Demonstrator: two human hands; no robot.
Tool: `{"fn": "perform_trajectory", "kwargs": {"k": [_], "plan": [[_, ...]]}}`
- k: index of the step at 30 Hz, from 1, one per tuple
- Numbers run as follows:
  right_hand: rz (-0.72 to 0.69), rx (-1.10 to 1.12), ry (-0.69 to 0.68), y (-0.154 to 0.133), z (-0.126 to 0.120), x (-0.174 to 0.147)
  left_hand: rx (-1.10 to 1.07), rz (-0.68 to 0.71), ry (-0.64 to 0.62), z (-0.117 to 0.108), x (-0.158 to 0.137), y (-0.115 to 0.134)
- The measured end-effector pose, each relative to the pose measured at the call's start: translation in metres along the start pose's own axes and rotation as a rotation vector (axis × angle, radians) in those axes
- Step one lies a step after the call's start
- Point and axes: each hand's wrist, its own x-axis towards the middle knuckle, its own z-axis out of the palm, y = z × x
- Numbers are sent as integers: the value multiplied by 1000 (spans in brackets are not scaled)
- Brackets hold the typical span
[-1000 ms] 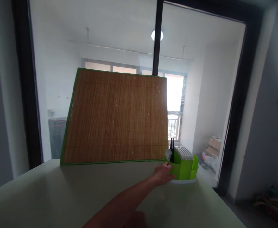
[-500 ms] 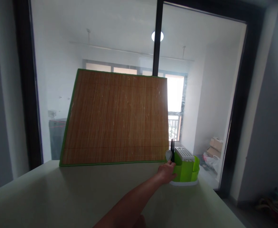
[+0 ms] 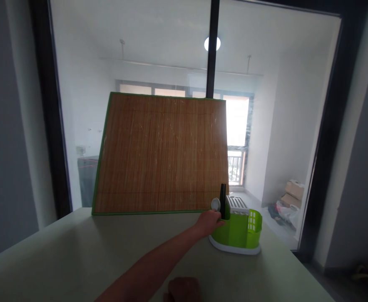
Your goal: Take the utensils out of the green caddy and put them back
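My left hand (image 3: pixel 208 223) reaches forward across the table and is closed on the left rim of a bright green cutlery holder (image 3: pixel 237 230). The holder has a white base and a white slotted top. In its left compartment stand a spoon (image 3: pixel 215 204) with a pale round bowl and a pair of black chopsticks (image 3: pixel 223 199), both just above my fingers. The spoon's lower part is hidden by my hand. My right hand (image 3: pixel 184 289) is low at the bottom edge, only partly in view, with its fingers hidden.
A large bamboo mat (image 3: pixel 161 155) with green edging leans upright behind the pale table (image 3: pixel 124 247). Beyond it is a dark-framed glass door (image 3: pixel 213 50). Cardboard boxes (image 3: pixel 294 193) and bags lie on the floor behind the glass at right.
The cutlery holder has been pulled nearer and turned, so its slatted right basket shows more. My right hand has come further into view at the bottom. The view has shifted slightly.
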Motion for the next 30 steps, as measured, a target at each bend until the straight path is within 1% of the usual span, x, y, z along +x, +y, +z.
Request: {"fn": "perform_trajectory", "kwargs": {"k": [2,4,12,16,19,22,30], "plan": [[19,-2,-50,0,3,5,8,5,5,-7,-14,-14],[29,-3,-69,-1,3,4,14,9,13,-15,-31,-29],[-4,-16,-54,-1,-4,-6,17,-14,38,-43,-112,-90],[-37,-15,-55,-3,-5,-9,-1,-55,49,-52,-147,-113],[-57,-15,-56,-4,-6,-12,-22,-86,57,-57,-165,-123],[-83,-8,-54,-2,-6,-13,-38,-89,58,-61,-179,-127],[-123,15,-59,7,0,-13,-40,-113,64,-68,-206,-123]]}}
